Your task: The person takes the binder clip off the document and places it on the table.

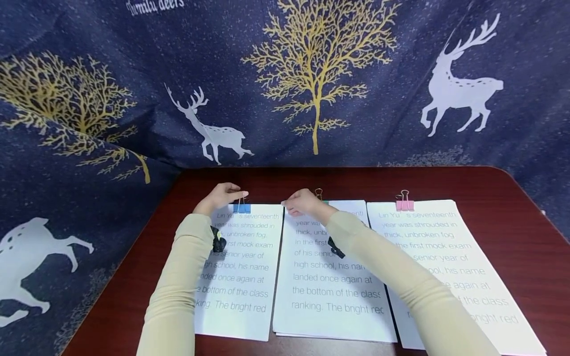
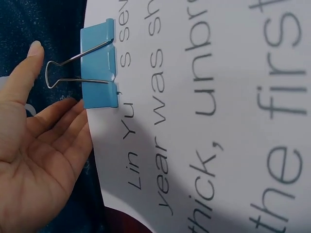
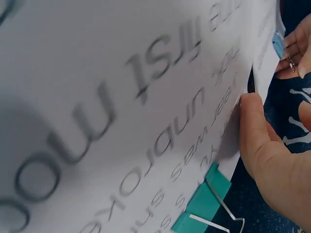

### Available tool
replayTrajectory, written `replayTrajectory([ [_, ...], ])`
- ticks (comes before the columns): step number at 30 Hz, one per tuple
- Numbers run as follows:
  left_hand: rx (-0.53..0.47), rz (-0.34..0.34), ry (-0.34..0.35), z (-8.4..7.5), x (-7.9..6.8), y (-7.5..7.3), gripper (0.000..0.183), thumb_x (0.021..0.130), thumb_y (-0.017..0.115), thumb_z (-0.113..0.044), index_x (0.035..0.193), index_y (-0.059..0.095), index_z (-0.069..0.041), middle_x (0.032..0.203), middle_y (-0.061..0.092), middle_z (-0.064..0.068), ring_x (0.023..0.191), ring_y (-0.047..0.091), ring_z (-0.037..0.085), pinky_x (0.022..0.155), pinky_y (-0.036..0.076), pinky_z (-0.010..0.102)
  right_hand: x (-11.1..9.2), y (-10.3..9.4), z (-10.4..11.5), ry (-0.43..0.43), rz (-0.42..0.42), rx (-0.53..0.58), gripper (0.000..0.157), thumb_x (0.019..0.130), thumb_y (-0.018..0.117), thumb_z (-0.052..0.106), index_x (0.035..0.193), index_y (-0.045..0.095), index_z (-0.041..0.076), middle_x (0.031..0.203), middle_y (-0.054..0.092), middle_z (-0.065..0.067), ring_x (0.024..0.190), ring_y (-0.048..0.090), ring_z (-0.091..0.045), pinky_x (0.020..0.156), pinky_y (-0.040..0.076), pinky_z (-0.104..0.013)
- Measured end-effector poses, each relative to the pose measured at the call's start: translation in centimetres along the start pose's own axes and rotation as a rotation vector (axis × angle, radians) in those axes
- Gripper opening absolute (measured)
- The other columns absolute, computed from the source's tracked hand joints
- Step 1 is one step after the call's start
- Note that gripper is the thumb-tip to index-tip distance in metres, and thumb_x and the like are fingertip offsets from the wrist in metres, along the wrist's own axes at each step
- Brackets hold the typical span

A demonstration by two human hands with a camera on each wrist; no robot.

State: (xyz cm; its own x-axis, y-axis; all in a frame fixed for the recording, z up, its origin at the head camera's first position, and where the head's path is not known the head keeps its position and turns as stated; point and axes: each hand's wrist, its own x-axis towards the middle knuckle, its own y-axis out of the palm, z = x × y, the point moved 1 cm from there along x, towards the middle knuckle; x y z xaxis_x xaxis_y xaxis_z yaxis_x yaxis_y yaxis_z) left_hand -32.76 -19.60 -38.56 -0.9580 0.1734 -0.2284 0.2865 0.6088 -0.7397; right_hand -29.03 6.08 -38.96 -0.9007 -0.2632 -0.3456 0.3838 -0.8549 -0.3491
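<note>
Three stacks of printed paper lie side by side, each with a binder clip on its top edge. At the left stack (image 1: 258,319), my left hand (image 1: 221,196) is beside the blue binder clip (image 2: 98,68). Its thumb stands apart from the clip's wire handle, while the other fingers reach the paper's edge, their tips partly hidden. My right hand (image 1: 305,202) is at the upper left corner of the middle stack (image 1: 329,324), the index finger touching the edge there. A green binder clip (image 3: 206,196) sits by that hand, mostly covered by it in the head view.
On the right stack (image 1: 436,227) is a pink binder clip (image 1: 404,205), handles up. My right forearm crosses the middle and right stacks. Dark red wood shows around the papers on the table (image 1: 503,212). Behind hangs a navy cloth (image 1: 378,118) with deer and trees.
</note>
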Motion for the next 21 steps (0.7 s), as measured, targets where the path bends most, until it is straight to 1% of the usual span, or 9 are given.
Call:
replayTrajectory([
  [4, -0.029, -0.008, 0.002, 0.3, 0.1, 0.2, 0.063, 0.089, 0.056, -0.04, 0.132, 0.043, 0.004, 0.132, 0.048, 0.024, 0.12, 0.048, 0.035, 0.102, 0.039, 0.046, 0.1, 0.4, 0.3, 0.03, 0.025, 0.04, 0.034, 0.087, 0.062, 0.016, 0.112, 0.058, -0.007, 0.107, 0.063, -0.019, 0.099, 0.063, -0.026, 0.086, 0.053, -0.03],
  [8, -0.105, -0.001, 0.02, 0.9, 0.2, 0.5, 0.059, 0.09, 0.058, -0.033, 0.132, 0.042, 0.005, 0.131, 0.049, 0.024, 0.121, 0.047, 0.036, 0.103, 0.038, 0.046, 0.4, 0.7, 0.4, 0.054, 0.03, 0.065, 0.034, 0.086, 0.063, 0.014, 0.112, 0.057, -0.007, 0.109, 0.062, -0.019, 0.1, 0.062, -0.026, 0.087, 0.052, -0.03],
  [12, -0.173, -0.004, 0.033, 1.2, 0.1, 0.8, 0.056, 0.089, 0.06, -0.027, 0.132, 0.042, 0.005, 0.129, 0.051, 0.024, 0.121, 0.048, 0.035, 0.105, 0.037, 0.045, 0.8, 1.0, 0.4, 0.067, 0.018, 0.074, 0.032, 0.086, 0.063, 0.013, 0.11, 0.058, -0.007, 0.108, 0.062, -0.018, 0.098, 0.063, -0.025, 0.084, 0.054, -0.029],
  [17, -0.186, -0.025, 0.032, 1.4, -0.1, 0.9, 0.056, 0.089, 0.061, -0.028, 0.132, 0.043, 0.003, 0.13, 0.052, 0.022, 0.121, 0.048, 0.034, 0.106, 0.035, 0.045, 1.2, 1.5, 0.2, 0.079, 0.005, 0.09, 0.03, 0.085, 0.063, 0.01, 0.11, 0.06, -0.007, 0.108, 0.064, -0.02, 0.097, 0.064, -0.025, 0.082, 0.054, -0.029],
  [21, -0.2, -0.026, 0.033, 1.5, 0.0, 1.0, 0.055, 0.089, 0.061, -0.027, 0.131, 0.043, 0.004, 0.129, 0.052, 0.022, 0.121, 0.049, 0.034, 0.107, 0.035, 0.045, 1.5, 1.9, 0.1, 0.096, -0.034, 0.114, 0.029, 0.084, 0.063, 0.005, 0.111, 0.059, -0.005, 0.108, 0.064, -0.02, 0.095, 0.065, -0.025, 0.08, 0.055, -0.027],
])
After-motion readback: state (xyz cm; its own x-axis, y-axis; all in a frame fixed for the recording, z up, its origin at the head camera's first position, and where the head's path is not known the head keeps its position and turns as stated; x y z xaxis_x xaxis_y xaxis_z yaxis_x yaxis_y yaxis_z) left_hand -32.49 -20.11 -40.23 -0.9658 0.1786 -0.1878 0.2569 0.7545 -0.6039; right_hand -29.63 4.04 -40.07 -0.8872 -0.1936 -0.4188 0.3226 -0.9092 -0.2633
